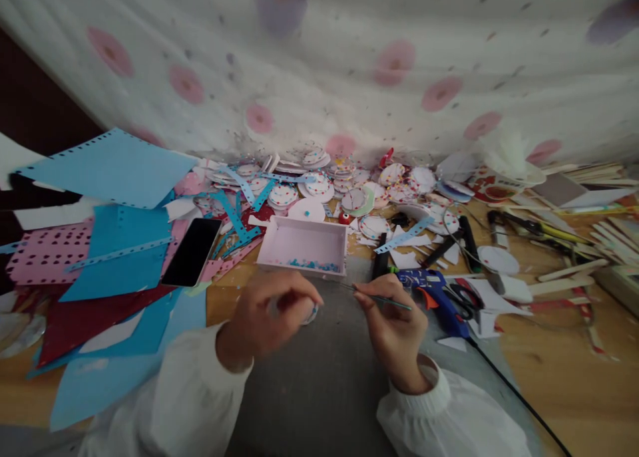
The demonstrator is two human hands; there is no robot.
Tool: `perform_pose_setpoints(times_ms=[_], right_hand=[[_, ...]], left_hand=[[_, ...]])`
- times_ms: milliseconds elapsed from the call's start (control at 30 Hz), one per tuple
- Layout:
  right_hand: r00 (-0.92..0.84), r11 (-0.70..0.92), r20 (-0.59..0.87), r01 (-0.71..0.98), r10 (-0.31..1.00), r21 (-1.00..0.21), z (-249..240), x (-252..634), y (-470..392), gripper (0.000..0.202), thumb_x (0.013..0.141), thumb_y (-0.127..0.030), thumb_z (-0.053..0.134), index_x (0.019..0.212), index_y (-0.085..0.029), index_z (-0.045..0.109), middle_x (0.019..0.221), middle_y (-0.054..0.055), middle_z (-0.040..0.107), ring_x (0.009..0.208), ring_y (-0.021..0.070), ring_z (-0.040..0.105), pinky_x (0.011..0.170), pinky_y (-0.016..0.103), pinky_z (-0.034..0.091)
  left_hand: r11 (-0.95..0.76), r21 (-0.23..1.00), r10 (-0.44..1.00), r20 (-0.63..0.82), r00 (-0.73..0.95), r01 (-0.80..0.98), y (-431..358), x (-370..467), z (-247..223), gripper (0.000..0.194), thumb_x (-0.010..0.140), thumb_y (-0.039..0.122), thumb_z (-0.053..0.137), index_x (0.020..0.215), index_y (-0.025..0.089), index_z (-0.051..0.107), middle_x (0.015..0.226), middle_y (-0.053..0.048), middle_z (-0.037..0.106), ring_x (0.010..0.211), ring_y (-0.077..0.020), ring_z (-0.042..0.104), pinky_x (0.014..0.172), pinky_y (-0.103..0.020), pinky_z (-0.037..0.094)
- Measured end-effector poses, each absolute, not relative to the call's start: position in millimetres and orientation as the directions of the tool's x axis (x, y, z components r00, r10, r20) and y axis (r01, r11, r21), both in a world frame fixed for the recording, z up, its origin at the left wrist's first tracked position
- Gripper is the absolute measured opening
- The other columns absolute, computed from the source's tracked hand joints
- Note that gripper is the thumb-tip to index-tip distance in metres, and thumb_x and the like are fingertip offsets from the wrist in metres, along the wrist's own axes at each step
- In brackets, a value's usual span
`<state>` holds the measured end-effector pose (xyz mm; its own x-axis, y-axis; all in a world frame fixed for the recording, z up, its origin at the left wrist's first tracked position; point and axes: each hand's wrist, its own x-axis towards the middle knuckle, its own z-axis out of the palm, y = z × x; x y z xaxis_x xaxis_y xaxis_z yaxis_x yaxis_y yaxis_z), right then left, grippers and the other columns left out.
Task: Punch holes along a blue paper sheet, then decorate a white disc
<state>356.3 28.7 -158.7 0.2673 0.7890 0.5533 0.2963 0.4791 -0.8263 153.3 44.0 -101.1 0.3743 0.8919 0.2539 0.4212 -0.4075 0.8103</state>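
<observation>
My left hand (274, 310) is closed in a pinch over the grey mat (319, 390), its thumb and forefinger around a small pale round piece (310, 314) that is partly hidden and blurred. In my right hand (394, 324) a thin dark pointed tool (389, 301) is pinched between thumb and fingers, its tip directed left toward the box. Just beyond both hands lies an open pale pink box (304, 244). Small blue beads (314, 265) are gathered along its near side. Behind the box rests a white paper disc (306, 211) with a blue dot.
Blue, pink and red sheets (120, 244) and a black phone (192, 252) lie left. Decorated paper discs (344, 177) are piled at the back by a flowered curtain (319, 64). A blue glue gun (439, 297), scissors (464, 297) and wooden sticks (569, 277) are right.
</observation>
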Motion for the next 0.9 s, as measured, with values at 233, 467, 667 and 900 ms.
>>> perform_pose_setpoints(times_ms=[233,467,667,900], right_hand=[[0.165,0.515,0.549,0.21,0.819,-0.831,-160,347,26,0.012,0.082,-0.012,0.069,0.084,-0.023,0.068,0.074,0.001,0.068,0.069,0.0172,0.057,0.065,0.034,0.041],[0.146,0.48,0.505,0.178,0.851,-0.859,-162,343,25,0.009,0.082,-0.014,0.069,0.083,-0.023,0.068,0.073,0.0,0.068,0.07,0.0172,0.058,0.066,0.033,0.042],[0.174,0.448,0.471,0.159,0.865,-0.88,-162,344,25,0.006,0.082,-0.016,0.07,0.082,-0.022,0.068,0.073,0.001,0.067,0.07,0.0172,0.058,0.065,0.032,0.043],[0.173,0.438,0.454,0.124,0.874,-0.89,-161,343,25,0.006,0.081,-0.017,0.071,0.08,-0.022,0.068,0.071,0.001,0.067,0.068,0.0169,0.058,0.062,0.031,0.044]], left_hand=[[-0.376,0.867,0.897,0.252,0.364,0.326,65,145,-151,0.017,0.079,0.014,0.058,0.09,0.016,0.071,0.069,0.0,0.065,0.052,-0.0078,0.05,0.048,-0.017,0.039],[-0.244,0.924,0.928,0.135,0.348,0.294,62,144,-164,0.014,0.08,0.02,0.062,0.087,0.016,0.073,0.067,-0.002,0.067,0.055,-0.0098,0.053,0.051,-0.018,0.042],[-0.161,0.954,0.942,0.072,0.328,0.252,63,146,-164,0.014,0.078,0.022,0.063,0.085,0.016,0.074,0.067,-0.003,0.068,0.056,-0.0109,0.055,0.05,-0.018,0.043],[-0.196,0.947,0.944,0.112,0.31,0.254,64,148,-161,0.011,0.077,0.022,0.065,0.078,0.014,0.072,0.065,-0.003,0.067,0.056,-0.0104,0.055,0.052,-0.018,0.044]])
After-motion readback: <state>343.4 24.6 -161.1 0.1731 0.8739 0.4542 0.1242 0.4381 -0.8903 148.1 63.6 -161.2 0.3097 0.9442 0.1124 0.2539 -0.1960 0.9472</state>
